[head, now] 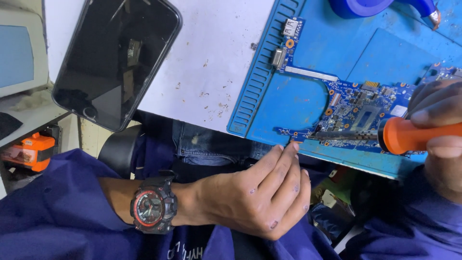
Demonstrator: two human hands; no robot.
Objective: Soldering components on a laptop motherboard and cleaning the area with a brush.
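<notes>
Orange plastic marks the handle of the screwdriver (409,136), which the right hand (440,135) grips at the right edge of the view, fingers (433,115) wrapped tightly over it. Its dark metal shaft runs almost level, pointing left, and the tip meets the near edge of the blue circuit board (356,108) close to that board's lower left corner. The board lies flat on a blue work mat (269,91), which sits on the scuffed white tabletop (211,58).

The left hand (260,197) comes up from below with a red-and-black wristwatch (151,207) on the wrist. Its fingers are loosely curled and hold nothing; the fingertips (288,147) rest at the mat's front edge, just left of the screwdriver tip and just beside the board's corner. So the tool's long axis lines up toward the left fingertips, with the tip between them and the handle. Of the two, the left hand lies nearer the board's corner, while the right sits out past its right end

A black phone (115,58) lies face up, well apart to the left
</notes>
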